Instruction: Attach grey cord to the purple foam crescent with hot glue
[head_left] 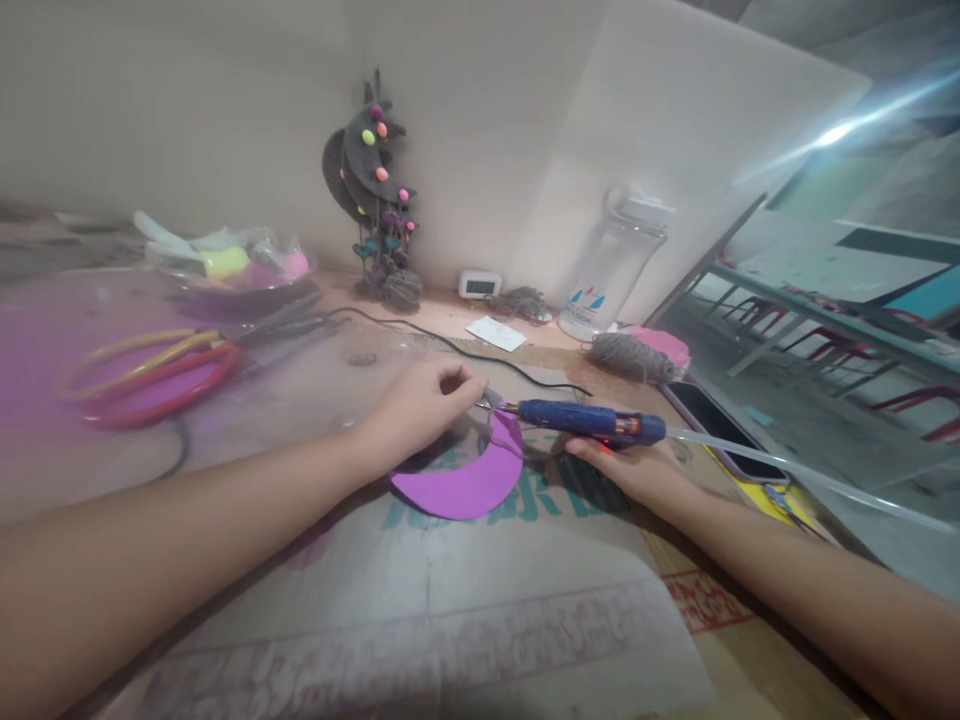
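My left hand [424, 405] pinches the upper tip of a purple crescent cutout [469, 485], where a bit of grey yarn [493, 398] shows at the fingertips. The crescent's other end lies below my left wrist. In my right hand [637, 465] is a blue hot glue gun [574, 418], its metal nozzle pointing left and touching or very near that tip. A long clear glue stick [810, 475] sticks out of the gun's back. A loose strand of grey yarn runs under the gun; its far end is hidden.
Scissors with red and yellow handles [176, 375] lie at left, near a bowl of scraps [240, 290]. A decorated grey moon hanging [375, 170] is at the wall. Behind stand a small digital clock [480, 285] and a clear bottle [611, 265]. A yarn ball [630, 355] and phone [724, 430] are at right.
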